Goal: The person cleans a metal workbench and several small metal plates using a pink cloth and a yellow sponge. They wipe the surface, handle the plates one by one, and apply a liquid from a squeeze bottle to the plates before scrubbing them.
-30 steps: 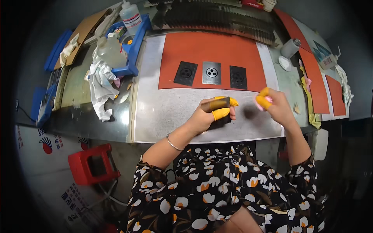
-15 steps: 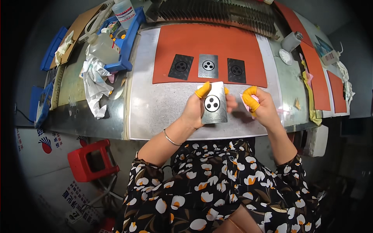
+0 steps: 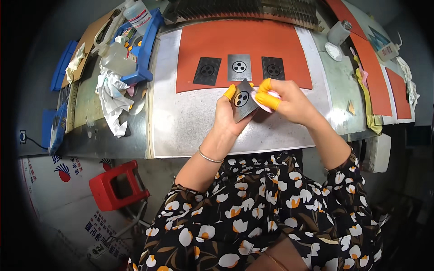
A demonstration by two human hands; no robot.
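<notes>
My left hand, with yellow finger cots, holds a small silvery metal plate with three round holes, tilted up over the bench. My right hand, also in yellow finger cots, presses a small pink-white cloth pad against the plate's right edge. Beyond the hands, three similar plates lie in a row on the orange mat: a dark one, a silvery one and another dark one.
A blue tray with bottles stands at the back left, crumpled white cloths beside it. A small grey cup and a white dish sit at the right. A red stool stands under the bench.
The plate has tilted in my left hand and my right hand has closed in on its right edge with the cloth pad. The view has shifted slightly closer to the bench.
</notes>
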